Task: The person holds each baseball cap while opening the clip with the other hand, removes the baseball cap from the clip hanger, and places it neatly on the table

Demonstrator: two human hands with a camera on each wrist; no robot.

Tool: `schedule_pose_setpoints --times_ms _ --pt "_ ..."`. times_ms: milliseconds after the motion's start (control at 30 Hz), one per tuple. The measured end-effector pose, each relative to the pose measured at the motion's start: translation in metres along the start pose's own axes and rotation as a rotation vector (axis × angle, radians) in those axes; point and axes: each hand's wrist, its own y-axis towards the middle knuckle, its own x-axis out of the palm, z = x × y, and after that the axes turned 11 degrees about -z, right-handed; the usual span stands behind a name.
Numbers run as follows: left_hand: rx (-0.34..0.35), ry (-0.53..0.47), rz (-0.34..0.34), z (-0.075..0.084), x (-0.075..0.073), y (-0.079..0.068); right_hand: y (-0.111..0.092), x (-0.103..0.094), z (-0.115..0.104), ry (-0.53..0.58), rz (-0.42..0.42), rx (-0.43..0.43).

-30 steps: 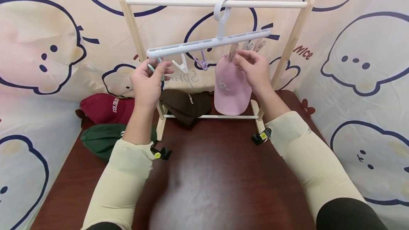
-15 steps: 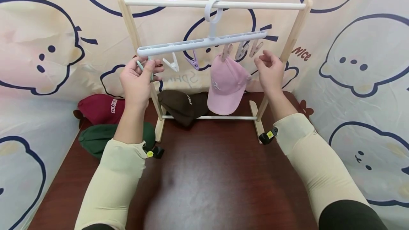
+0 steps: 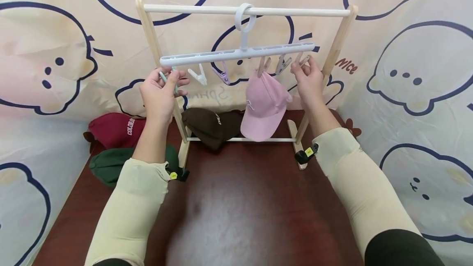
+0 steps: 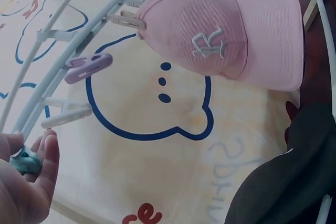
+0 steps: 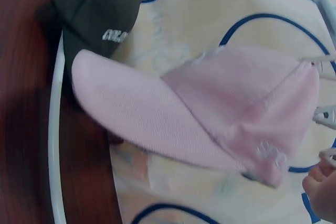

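A pale blue clip hanger (image 3: 207, 57) hangs by its hook from the rack's top rod, its left end a little lower. A pink cap (image 3: 263, 104) hangs from it, held at the crown by a beige clip (image 3: 262, 65). At the hanger's left end my left hand (image 3: 159, 95) pinches a mint-green clip (image 4: 27, 162). My right hand (image 3: 309, 81) pinches the rightmost beige clip (image 3: 299, 58) between thumb and fingers, beside the cap. Between the hands hang a white clip (image 3: 198, 76), a purple clip (image 3: 223, 76) and a grey clip (image 3: 283, 65).
The wooden rack's white top rod (image 3: 192, 9) spans above the hanger. On the dark red table (image 3: 236, 200) a brown cap (image 3: 207, 126) lies at the rack's lower bar. A maroon cap (image 3: 112, 129) and a green cap (image 3: 111, 165) sit at left, partly behind my left arm.
My right hand has let go at the pink cap's clip and moved right to the end clip. The hanger has shifted left and sits more level. The left hand stays on the mint-green clip.
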Motion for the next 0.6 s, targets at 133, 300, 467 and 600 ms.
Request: schedule_pose_setpoints --times_ms 133,300,467,600 --pt "0.002 0.004 -0.008 -0.001 -0.001 0.001 -0.01 0.003 -0.001 0.186 0.056 -0.046" --pt "-0.018 -0.022 -0.007 -0.001 0.006 0.008 -0.028 -0.002 -0.004 0.307 0.106 -0.109" --pt "-0.073 -0.042 0.003 -0.004 0.01 0.008 -0.041 -0.005 -0.003 0.377 0.119 -0.171" --pt "-0.152 -0.036 0.011 -0.012 0.008 0.004 -0.049 -0.006 -0.003 0.421 0.11 -0.187"
